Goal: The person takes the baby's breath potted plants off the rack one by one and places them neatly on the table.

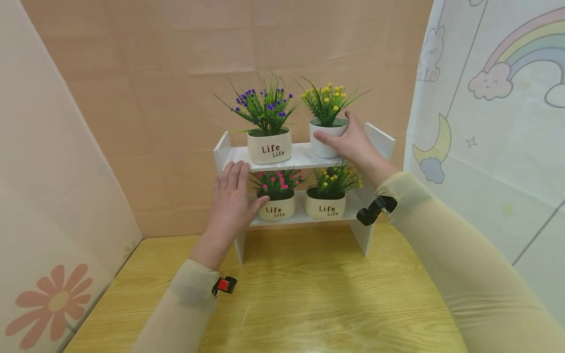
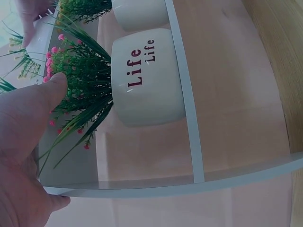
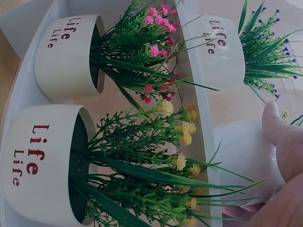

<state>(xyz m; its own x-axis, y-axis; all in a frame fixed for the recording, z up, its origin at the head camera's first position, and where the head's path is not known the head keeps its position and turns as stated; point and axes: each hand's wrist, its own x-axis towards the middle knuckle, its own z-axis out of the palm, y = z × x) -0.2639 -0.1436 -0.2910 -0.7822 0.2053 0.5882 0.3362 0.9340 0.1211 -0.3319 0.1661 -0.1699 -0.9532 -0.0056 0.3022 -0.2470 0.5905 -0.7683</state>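
Observation:
A plain white pot (image 1: 324, 142) with yellow flowers is on the right of the white shelf's (image 1: 302, 153) top board. My right hand (image 1: 350, 139) grips it, thumb across the front and fingers round the right side. My left hand (image 1: 231, 196) rests at the left end of the top board, fingers extended. Left on that board stands a cream "Life" pot (image 1: 269, 147) with purple flowers. Below are two more cream pots, one with pink flowers (image 2: 149, 78) near my left thumb, one with yellow flowers (image 3: 40, 165) under my right hand.
The shelf stands on a wood-grain table (image 1: 300, 294) against a tan backdrop (image 1: 176, 98). Its raised side panels (image 1: 380, 139) flank the top board. A patterned sheet with a rainbow (image 1: 525, 54) hangs on the right, and one with a flower print (image 1: 57, 301) on the left.

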